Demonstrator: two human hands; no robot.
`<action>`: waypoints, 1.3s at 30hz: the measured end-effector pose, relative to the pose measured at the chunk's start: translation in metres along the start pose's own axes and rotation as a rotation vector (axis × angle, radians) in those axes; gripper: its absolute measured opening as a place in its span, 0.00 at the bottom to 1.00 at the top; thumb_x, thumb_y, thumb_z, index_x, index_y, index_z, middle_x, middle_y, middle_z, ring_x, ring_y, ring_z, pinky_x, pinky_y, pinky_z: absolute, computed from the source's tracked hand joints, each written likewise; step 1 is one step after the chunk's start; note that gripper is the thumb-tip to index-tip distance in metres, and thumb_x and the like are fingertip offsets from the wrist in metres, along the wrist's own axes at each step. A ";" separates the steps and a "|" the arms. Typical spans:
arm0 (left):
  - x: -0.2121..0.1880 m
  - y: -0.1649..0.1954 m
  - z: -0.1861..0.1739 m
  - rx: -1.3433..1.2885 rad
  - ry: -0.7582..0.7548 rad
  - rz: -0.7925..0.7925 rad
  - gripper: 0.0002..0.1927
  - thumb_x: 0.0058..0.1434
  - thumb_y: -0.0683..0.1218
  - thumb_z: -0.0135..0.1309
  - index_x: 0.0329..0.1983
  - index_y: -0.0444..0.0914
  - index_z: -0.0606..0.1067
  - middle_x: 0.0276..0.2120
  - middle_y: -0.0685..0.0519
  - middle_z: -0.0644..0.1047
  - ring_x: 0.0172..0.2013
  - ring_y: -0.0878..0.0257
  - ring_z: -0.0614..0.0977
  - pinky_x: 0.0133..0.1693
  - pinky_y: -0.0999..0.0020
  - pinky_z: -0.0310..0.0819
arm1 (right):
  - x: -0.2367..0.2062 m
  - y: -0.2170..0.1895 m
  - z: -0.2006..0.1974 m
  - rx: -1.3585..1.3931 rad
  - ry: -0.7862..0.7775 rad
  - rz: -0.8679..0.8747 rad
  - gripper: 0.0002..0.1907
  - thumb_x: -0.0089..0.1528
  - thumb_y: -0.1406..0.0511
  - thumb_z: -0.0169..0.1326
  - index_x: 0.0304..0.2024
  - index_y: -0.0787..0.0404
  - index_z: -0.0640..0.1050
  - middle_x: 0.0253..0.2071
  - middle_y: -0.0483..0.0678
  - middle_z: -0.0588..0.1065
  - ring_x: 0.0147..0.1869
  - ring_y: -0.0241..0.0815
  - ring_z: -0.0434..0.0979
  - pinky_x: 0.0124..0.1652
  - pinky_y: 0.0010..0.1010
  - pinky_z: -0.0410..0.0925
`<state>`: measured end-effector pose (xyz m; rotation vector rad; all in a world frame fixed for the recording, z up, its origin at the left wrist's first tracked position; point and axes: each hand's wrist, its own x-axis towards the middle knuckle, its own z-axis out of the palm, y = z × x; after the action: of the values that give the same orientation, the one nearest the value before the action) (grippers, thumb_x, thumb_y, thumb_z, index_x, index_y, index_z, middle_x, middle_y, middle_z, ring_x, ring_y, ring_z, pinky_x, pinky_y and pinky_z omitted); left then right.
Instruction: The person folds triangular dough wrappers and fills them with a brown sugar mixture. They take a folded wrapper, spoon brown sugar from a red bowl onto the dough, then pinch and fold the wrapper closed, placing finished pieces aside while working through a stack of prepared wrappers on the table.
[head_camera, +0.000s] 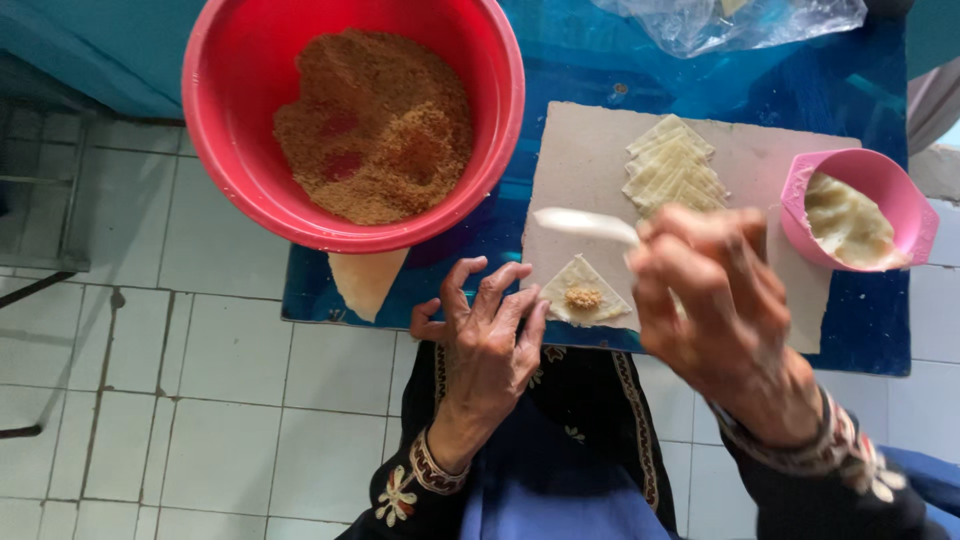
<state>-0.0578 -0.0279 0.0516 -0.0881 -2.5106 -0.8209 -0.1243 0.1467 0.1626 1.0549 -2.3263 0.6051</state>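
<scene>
Red bowl (225, 120) of brown crumbs (375, 125) sits at the table's (860, 340) far left corner, overhanging the left edge. Loose pastry sheet (366, 280) hangs over the near edge, partly under the bowl. Stack of pastry sheets (675, 168) lies toward the board's (580, 160) far side. Clear plastic bag (730, 22) at the far edge. White tiled floor (200, 400) below; metal rack (40, 190) at left.
</scene>
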 end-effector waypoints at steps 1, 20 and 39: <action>0.000 0.001 -0.001 -0.013 -0.004 -0.008 0.07 0.59 0.48 0.65 0.39 0.46 0.81 0.53 0.65 0.77 0.63 0.58 0.67 0.58 0.48 0.45 | 0.016 -0.001 0.003 0.028 0.026 -0.051 0.17 0.60 0.81 0.59 0.47 0.66 0.69 0.44 0.56 0.75 0.42 0.51 0.73 0.45 0.39 0.65; 0.003 0.002 0.001 -0.083 -0.038 0.038 0.10 0.60 0.43 0.63 0.43 0.44 0.76 0.44 0.59 0.78 0.50 0.56 0.73 0.49 0.51 0.54 | -0.062 -0.001 0.007 -0.228 -0.370 0.298 0.11 0.58 0.62 0.64 0.43 0.50 0.81 0.37 0.37 0.77 0.53 0.44 0.69 0.51 0.43 0.53; 0.005 0.014 0.005 -0.131 -0.031 0.059 0.17 0.59 0.42 0.64 0.51 0.44 0.74 0.43 0.63 0.78 0.50 0.63 0.76 0.50 0.54 0.51 | -0.088 -0.001 0.026 -0.282 -0.340 0.384 0.09 0.57 0.63 0.62 0.40 0.51 0.78 0.42 0.38 0.76 0.58 0.45 0.64 0.53 0.47 0.51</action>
<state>-0.0617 -0.0144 0.0580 -0.2194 -2.4683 -0.9654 -0.0807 0.1795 0.0892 0.6211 -2.8400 0.2274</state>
